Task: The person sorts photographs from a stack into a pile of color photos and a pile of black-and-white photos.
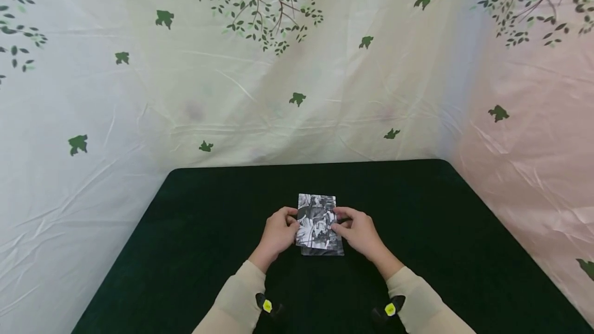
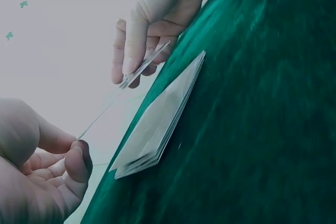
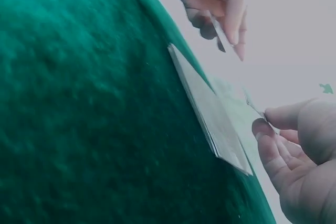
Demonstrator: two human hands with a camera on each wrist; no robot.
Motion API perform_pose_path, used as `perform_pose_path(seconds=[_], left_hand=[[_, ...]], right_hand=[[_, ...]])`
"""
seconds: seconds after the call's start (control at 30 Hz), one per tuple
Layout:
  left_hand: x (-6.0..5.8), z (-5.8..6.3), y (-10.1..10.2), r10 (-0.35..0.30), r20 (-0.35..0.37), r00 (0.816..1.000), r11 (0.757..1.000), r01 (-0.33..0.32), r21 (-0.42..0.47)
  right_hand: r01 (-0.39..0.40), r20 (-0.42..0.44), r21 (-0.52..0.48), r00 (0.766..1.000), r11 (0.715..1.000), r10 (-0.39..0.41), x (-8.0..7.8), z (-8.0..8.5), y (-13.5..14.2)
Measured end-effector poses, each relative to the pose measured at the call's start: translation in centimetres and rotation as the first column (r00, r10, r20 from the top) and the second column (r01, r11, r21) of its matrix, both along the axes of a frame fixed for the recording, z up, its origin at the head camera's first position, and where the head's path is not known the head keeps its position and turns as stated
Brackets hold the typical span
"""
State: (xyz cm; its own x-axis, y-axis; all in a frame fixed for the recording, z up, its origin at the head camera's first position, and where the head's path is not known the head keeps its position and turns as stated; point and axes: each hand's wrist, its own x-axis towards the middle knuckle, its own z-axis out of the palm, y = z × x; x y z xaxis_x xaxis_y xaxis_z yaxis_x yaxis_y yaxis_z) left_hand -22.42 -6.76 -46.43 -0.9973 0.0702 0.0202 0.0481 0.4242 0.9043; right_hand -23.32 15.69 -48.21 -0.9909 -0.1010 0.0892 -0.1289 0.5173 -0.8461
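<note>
A black-and-white photo is held upright in portrait format between both hands, raised off the table. My left hand pinches its left edge between thumb and fingers, and my right hand grips the right edge the same way. Both wrist views show the photo nearly edge-on as a thin sheet. Beneath it a small stack of similar photos lies on the table, its layered edges showing. From the head view only the lower strip of that stack peeks out; the raised photo hides the remainder.
A dark green cloth-covered table spreads around the hands. Behind it and along both sides hangs a pale curtain printed with branches and green leaves. Dark bands with yellow tags sit on both sleeves.
</note>
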Motion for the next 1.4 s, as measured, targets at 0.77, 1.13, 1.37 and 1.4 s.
perform_pose_path(seconds=[0.77, 1.13, 1.37, 1.4], left_hand=[[2.1, -0.5, -11.3, 0.035, 0.106, 0.994, 0.981, -0.013, -0.194], [2.3, -1.1, -14.2, 0.03, 0.116, 0.993, 0.964, 0.002, -0.267], [2.1, -1.4, -14.6, 0.041, 0.14, 0.989, 0.966, -0.004, -0.257], [2.1, -1.5, -14.6, 0.041, 0.143, 0.989, 0.968, -0.004, -0.252]], right_hand=[[-0.141, -0.053, 0.086, 0.988, 0.986, 0.146, 1.2, -0.3, -11.1], [-0.121, -0.022, 0.158, 0.992, 0.98, 0.126, 1.4, -0.7, -14.7], [-0.105, -0.036, 0.151, 0.993, 0.983, 0.112, 1.3, -1.0, -14.9], [-0.102, -0.038, 0.148, 0.993, 0.984, 0.109, 1.3, -1.1, -14.9]])
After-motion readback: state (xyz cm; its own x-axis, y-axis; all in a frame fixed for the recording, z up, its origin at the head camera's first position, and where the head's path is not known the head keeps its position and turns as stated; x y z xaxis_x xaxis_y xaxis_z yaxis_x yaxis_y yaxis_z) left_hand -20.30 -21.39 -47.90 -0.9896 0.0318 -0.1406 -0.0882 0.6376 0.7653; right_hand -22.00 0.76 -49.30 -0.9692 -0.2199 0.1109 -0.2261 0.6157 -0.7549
